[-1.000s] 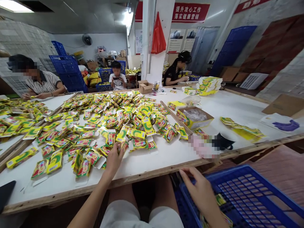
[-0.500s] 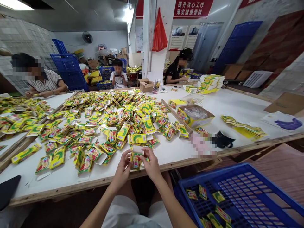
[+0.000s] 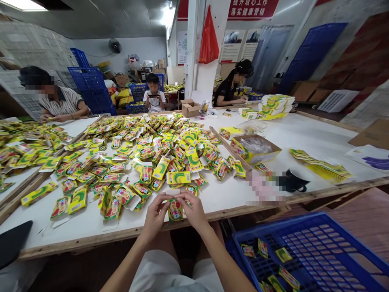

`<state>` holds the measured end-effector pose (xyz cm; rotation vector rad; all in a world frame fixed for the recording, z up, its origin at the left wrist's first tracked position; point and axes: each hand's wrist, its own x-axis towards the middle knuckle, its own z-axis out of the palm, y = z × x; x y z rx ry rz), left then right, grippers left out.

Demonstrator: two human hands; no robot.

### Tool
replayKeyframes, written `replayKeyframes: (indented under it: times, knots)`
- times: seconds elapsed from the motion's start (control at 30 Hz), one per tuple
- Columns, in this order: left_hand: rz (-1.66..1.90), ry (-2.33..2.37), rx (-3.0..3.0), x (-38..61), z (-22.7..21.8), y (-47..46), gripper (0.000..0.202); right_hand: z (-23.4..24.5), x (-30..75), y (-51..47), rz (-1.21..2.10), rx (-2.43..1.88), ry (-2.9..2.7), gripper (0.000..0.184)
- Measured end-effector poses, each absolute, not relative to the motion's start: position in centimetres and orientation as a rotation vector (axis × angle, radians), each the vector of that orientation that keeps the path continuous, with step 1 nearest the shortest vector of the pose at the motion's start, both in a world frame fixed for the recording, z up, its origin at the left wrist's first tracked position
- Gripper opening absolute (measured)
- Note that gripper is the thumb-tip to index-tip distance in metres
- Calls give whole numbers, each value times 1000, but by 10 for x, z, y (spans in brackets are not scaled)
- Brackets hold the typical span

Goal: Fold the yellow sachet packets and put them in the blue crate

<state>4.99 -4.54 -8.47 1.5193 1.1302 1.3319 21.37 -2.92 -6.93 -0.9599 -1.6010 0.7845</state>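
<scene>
A small yellow, red and green box [image 3: 175, 211] stands at the table's front edge between my hands. My left hand [image 3: 157, 211] grips its left side, the fingers pinched at the top by the white flap [image 3: 173, 192]. At the right upper edge, my right hand [image 3: 191, 207] is closed on the same box, thumb and fingers meeting at the flap. Just beyond lies a heap of similar small boxes [image 3: 152, 162], many with white flaps sticking out.
A wooden strip [image 3: 232, 151] divides the white table [image 3: 209, 194]. Right of it are an open carton [image 3: 258, 150], a black mug [image 3: 294, 181] and flat yellow cartons [image 3: 322, 164]. A blue crate [image 3: 306, 231] holding several small boxes stands low at right. Three people sit around the tables.
Both hands have moved their fingertips together over the top of the box, where the white flap stood up and now looks folded lower. The view has shifted slightly left.
</scene>
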Motion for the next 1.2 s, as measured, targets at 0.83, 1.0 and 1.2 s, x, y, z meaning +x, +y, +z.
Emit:
replayKeyframes:
  times: [0.83, 1.0, 1.2]
  knots:
    - [1395, 1197, 1639, 62, -75, -43, 19, -63, 214, -31, 737, -1038, -1653, 12]
    - [1373, 1131, 1784, 55, -83, -49, 23, -69, 213, -40, 764, -968, -1634, 13]
    - [1146, 1399, 1849, 56, -84, -45, 30, -45, 317, -81, 401, -1393, -1637, 21]
